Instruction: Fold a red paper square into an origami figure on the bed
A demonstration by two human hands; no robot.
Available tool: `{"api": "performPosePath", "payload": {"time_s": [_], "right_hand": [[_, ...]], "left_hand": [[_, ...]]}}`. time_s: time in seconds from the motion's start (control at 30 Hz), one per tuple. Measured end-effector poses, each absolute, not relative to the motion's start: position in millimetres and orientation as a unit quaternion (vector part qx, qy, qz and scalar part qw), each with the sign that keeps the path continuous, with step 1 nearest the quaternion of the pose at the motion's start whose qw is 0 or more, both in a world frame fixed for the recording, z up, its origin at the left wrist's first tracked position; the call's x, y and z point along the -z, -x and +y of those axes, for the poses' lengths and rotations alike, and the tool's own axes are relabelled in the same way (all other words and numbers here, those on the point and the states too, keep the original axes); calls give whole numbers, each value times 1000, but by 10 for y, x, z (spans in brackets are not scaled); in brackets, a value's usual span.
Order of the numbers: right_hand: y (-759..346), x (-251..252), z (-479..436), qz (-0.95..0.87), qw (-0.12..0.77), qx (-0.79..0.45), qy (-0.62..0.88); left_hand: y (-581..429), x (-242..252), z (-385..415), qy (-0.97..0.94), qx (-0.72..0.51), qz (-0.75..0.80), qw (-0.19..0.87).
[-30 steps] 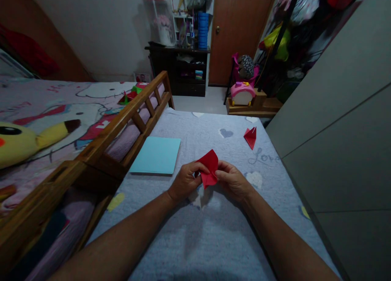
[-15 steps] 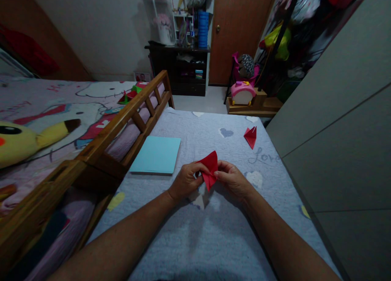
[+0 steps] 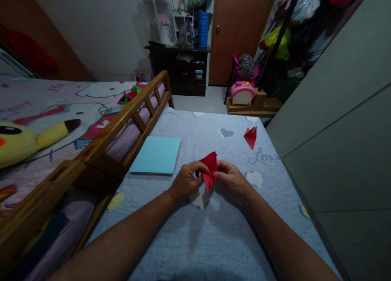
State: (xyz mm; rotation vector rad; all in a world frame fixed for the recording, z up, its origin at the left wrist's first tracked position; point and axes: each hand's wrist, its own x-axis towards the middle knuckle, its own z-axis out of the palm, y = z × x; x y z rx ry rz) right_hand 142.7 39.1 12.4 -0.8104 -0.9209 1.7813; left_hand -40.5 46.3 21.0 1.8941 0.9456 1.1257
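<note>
Between my two hands, above the bed's pale blue sheet, is a folded piece of red origami paper. My left hand pinches its left side, fingers on top and the thumb below. On the right edge, the thumb and forefinger of my right hand press the paper together. One point of the paper sticks up and another hangs down between the hands. A second folded red paper piece lies on the sheet, farther away to the right. To the left of my hands rests a light blue square pad.
A wooden bed rail runs along the left side. Beyond it, a yellow plush toy lies on another bed. A grey cabinet stands close on the right. Past the bed's far end are a dark dresser and a pink toy case.
The red paper between my hands has changed shape slightly; its top looks narrower and its left flap has drawn in. Both hands stay nearly in place.
</note>
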Motion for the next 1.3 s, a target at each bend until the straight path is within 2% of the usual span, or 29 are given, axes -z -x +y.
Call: {"api": "performPosePath", "payload": {"time_s": [1.3], "right_hand": [[-1413, -130, 369, -376, 472, -717, 348]], "left_hand": [[415, -173, 490, -744, -415, 365, 375]]}}
